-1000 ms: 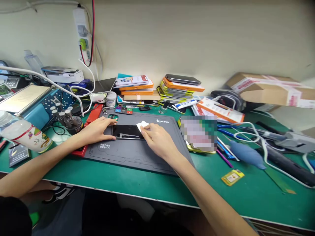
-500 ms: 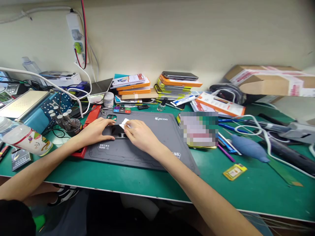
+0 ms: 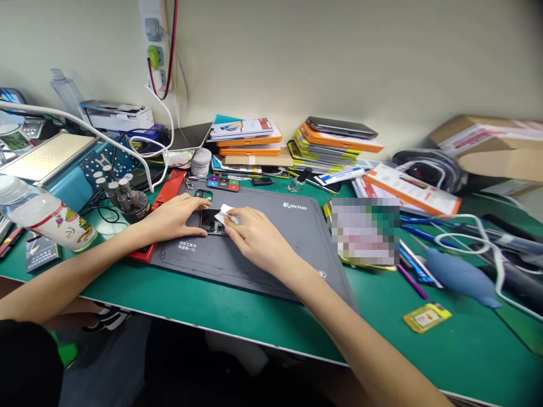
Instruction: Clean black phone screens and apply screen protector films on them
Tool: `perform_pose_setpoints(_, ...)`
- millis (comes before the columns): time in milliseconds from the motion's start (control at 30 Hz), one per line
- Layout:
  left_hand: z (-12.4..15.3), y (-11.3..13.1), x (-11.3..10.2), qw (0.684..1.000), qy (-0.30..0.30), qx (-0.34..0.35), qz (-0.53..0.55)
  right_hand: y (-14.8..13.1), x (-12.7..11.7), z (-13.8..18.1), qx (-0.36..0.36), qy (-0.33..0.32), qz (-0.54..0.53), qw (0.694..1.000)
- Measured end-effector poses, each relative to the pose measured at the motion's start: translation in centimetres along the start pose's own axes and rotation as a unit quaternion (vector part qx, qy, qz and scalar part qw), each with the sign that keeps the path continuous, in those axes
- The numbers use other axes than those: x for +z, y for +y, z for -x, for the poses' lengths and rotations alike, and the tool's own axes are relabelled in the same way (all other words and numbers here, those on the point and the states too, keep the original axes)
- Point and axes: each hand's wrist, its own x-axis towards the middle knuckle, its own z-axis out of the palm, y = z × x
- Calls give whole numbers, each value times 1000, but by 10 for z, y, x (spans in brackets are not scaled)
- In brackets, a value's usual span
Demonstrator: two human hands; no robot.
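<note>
A dark, glossy phone [image 3: 211, 219] lies flat on the grey work mat [image 3: 271, 249]. My left hand [image 3: 180, 219] holds it at its left end, with the thumb on the near edge and the fingers at the far edge. Between the fingertips of my right hand [image 3: 254, 232] is a folded white tissue [image 3: 224, 211], pressed onto the phone's screen. The right end of the phone is hidden behind that hand. Just beyond my left fingers sits a small dark-green piece [image 3: 203, 195] on the mat.
Left of the mat stand a screwdriver holder [image 3: 133, 212] and a plastic bottle [image 3: 51, 217]. Stacked boxes [image 3: 248, 138] line the wall. To the right lie a blue air blower [image 3: 460, 274], cables and a yellow packet [image 3: 427, 317]. A pixelated patch covers one item.
The view has shifted, so the bench appears farther right. My left hand still holds the phone. The right hand keeps the tissue on the screen, with slightly changed finger position.
</note>
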Motion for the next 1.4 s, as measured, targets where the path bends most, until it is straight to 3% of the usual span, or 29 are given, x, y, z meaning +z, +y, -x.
perform_pose_setpoints(100,-1,3,-4,1000,-5,-13,-4,10,-2,-5,18,5,8,1000)
perform_pose_setpoints(267,-2,7,-7,1000,-14,-24,9,32,-4,14,53,49,-15,997)
perform_pose_setpoints(500,-2,6,-5,1000,-7,-16,13,11,-1,7,-18,25,-41,999)
perform_pose_setpoints(867,-1,4,-2,999,-6,-8,31,7,-3,18,-116,6,-34,993)
perform_pose_setpoints(1100,0,-2,0,999,3,11,31,-13,3,3,-123,-4,-18,992)
perform_pose_setpoints(1267,1,0,-3,1000,-1,4,15,16,-9,15,-128,5,-24,992)
perform_pose_setpoints(1400,1,2,-7,1000,-11,4,5,49,-19,28,-62,31,-83,994)
